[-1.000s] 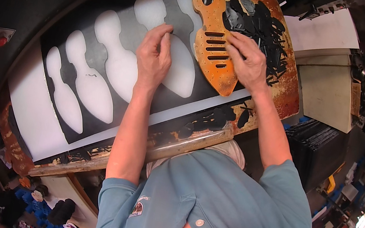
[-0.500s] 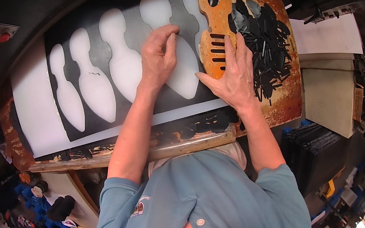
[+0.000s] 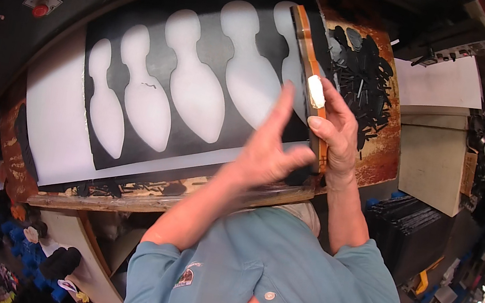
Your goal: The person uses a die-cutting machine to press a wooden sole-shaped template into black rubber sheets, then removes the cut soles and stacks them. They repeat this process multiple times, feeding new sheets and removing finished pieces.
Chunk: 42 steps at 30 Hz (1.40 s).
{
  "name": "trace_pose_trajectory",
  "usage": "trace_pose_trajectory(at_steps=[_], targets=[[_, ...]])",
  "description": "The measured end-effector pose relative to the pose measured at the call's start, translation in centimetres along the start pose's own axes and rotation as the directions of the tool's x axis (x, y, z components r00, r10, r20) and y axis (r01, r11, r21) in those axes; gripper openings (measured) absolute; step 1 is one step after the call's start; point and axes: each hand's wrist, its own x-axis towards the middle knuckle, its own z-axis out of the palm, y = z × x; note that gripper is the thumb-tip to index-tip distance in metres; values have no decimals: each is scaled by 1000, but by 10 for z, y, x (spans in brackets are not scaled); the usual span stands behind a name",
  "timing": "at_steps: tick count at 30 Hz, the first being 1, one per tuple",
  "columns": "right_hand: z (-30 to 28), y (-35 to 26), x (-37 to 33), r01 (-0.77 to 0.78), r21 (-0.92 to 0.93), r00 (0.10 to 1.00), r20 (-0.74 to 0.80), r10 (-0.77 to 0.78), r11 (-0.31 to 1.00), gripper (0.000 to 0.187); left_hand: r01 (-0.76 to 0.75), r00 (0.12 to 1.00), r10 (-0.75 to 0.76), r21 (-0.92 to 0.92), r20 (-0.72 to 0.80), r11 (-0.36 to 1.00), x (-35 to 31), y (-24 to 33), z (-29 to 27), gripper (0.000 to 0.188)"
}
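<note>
My right hand [image 3: 343, 140] grips an orange sole-shaped cutting die [image 3: 304, 38], tilted up so that its narrow edge shows. A white patch [image 3: 316, 91] sits on that edge by my fingers. My left hand [image 3: 262, 155], blurred by motion, is beside the die's lower part with thumb and fingers spread and nothing in it. Beneath both hands lies a black sheet [image 3: 209, 48] with a row of several sole-shaped cutouts [image 3: 197, 95]. White shows through them, and a white board [image 3: 53, 118] extends past the sheet's left end. The die partly covers the rightmost cutout.
Right of the sheet, black offcuts [image 3: 363, 75] are heaped on a rusty brown board [image 3: 386, 154]. A cream box [image 3: 431, 146] stands farther right, above stacked black sheets [image 3: 409, 220]. A red button [image 3: 40, 11] is on the dark machine at left. Scraps line the wooden front edge [image 3: 130, 202].
The die, earlier flat with its slotted face up under my right hand, is now lifted onto its edge. My left hand has moved right and nearer me, its fingers opening from a curl.
</note>
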Motion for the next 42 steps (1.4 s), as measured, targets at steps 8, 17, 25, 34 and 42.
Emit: trace_pose_trajectory(at_steps=[8, 17, 25, 34, 42], targets=[[24, 36, -4, -51, 146, 999, 17, 49, 988, 93, -23, 998, 17, -90, -61, 996, -23, -15, 8, 82], [20, 40, 1, -81, 213, 997, 36, 75, 974, 85, -20, 994, 3, -143, -113, 990, -18, -25, 3, 71], [21, 45, 2, -46, 237, 999, 9, 45, 970, 84, 51, 992, -67, -155, -104, 987, -17, -11, 4, 80], [15, 47, 2, -72, 253, 997, 8, 72, 965, 75, -57, 984, 28, -165, -176, 985, -16, -24, 0, 56], [5, 20, 4, -10, 272, 995, -88, 36, 962, 76, 49, 843, -282, -455, -458, 889, -42, -30, -80, 40]])
